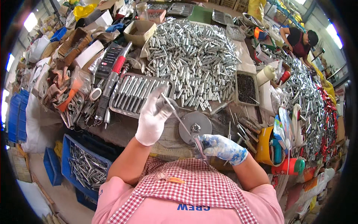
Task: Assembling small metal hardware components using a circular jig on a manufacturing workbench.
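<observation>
In its white glove, my left hand [151, 121] is closed with the fingertips pinched on a thin metal rod [178, 116]. The rod slants down to the right, its lower end reaching across the edge of a round grey disc [188, 120] with a small hub in its middle. My right hand [223, 147], in a blue-and-white patterned glove, grips what look like pliers with pinkish handles [200, 150], close to the rod's lower end. Whether their jaws touch the rod cannot be made out. Behind my left hand lies a metal tray [116, 108] of slim silver rods in a row.
A large heap of short metal tubes [190, 59] covers the bench's middle. Right of it stand a bin of small dark parts [246, 87] and a yellow container [264, 145]. A blue crate [66, 156] of metal parts sits lower left. Another person [298, 41] works at far right.
</observation>
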`<state>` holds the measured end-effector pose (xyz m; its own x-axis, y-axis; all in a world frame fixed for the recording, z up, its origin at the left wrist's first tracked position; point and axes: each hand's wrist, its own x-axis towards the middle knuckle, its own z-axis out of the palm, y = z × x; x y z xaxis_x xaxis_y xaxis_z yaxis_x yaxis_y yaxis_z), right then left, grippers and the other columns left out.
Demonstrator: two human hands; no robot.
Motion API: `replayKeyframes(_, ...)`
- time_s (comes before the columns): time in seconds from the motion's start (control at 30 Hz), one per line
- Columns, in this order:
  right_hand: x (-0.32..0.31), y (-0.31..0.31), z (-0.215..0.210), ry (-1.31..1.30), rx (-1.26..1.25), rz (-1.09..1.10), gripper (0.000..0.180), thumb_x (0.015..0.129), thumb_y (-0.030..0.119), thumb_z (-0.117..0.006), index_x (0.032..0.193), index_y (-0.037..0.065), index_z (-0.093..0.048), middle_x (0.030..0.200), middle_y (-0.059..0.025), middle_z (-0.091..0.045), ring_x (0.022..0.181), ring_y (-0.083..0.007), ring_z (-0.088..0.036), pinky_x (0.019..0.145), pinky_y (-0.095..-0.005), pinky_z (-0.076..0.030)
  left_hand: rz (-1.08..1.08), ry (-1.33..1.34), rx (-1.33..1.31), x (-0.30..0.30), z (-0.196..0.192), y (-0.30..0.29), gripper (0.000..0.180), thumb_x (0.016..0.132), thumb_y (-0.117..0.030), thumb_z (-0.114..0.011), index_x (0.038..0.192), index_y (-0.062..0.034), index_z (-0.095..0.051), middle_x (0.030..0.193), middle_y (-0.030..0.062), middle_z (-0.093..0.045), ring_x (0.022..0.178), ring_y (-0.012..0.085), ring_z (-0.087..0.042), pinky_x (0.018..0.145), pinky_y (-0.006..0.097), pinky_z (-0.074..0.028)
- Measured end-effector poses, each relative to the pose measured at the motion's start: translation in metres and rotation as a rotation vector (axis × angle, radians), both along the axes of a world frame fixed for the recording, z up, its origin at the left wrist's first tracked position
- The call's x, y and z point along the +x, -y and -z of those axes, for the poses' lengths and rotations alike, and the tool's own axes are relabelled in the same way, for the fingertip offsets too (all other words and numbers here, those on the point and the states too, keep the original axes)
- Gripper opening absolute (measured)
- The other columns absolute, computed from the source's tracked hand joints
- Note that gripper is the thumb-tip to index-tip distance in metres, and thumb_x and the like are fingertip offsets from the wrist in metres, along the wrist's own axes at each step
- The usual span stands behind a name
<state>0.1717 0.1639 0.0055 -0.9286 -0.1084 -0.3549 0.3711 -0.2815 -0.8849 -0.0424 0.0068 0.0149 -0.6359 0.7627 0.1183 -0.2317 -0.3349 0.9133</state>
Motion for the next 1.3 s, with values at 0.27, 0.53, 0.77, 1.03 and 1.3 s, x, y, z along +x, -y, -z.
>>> replayKeyframes(0.27,-0.006,0.013,-0.007,-0.010,0.026,0.021,0.054,0.083,0.002,-0.069,0.134,0.000,-0.052,0.114,-0.0046,-0.063,0.102,-0.0117,-0.056,0.093,-0.0287,-0.046,0.108,0.041,0.065,0.019,0.008,-0.002,0.052,0.094,-0.006,-0.060,0.140,-0.0043,-0.037,0.102,0.0094,-0.065,0.099,0.0191,-0.062,0.091,0.031,-0.049)
replayKeyframes(0.53,-0.021,0.016,-0.015,-0.014,0.013,0.098,0.060,0.076,-0.003,-0.067,0.134,0.001,-0.053,0.108,0.0010,-0.063,0.096,-0.0079,-0.053,0.090,-0.0262,-0.044,0.239,-0.003,0.007,0.034,0.013,0.001,0.059,0.088,-0.011,-0.069,0.139,-0.0063,-0.040,0.095,0.0058,-0.065,0.090,0.0170,-0.063,0.113,0.042,-0.029)
replayKeyframes(0.77,-0.026,0.016,-0.021,-0.048,-0.080,0.055,0.049,0.082,-0.001,-0.069,0.130,0.001,-0.057,0.111,-0.0039,-0.065,0.105,-0.0127,-0.060,0.094,-0.0298,-0.049,0.388,0.059,-0.002,0.019,0.022,0.004,0.060,0.091,-0.019,-0.067,0.144,-0.0095,-0.039,0.115,0.0141,-0.063,0.098,0.0176,-0.062,0.100,0.040,-0.046)
replayKeyframes(1.03,-0.034,0.023,-0.018,-0.401,0.209,0.188,0.040,0.084,0.002,-0.068,0.122,-0.002,-0.059,0.115,-0.0045,-0.062,0.104,-0.0122,-0.056,0.094,-0.0274,-0.045,0.367,-0.260,-0.267,0.012,0.035,0.022,0.086,0.091,-0.053,-0.058,0.150,-0.0022,-0.023,0.151,0.0152,-0.035,0.138,0.0263,-0.035,0.112,0.042,-0.030)
replayKeyframes(1.3,-0.078,0.047,-0.006,-0.686,0.195,0.351,0.037,0.089,0.005,-0.066,0.125,0.003,-0.061,0.151,-0.0155,-0.036,0.135,-0.0212,-0.039,0.110,-0.0359,-0.032,-0.169,-1.048,-0.351,0.042,-0.009,0.031,0.045,0.074,-0.003,-0.069,0.117,0.0045,-0.054,0.093,0.0200,-0.063,0.081,0.0353,-0.065,0.072,0.040,-0.053)
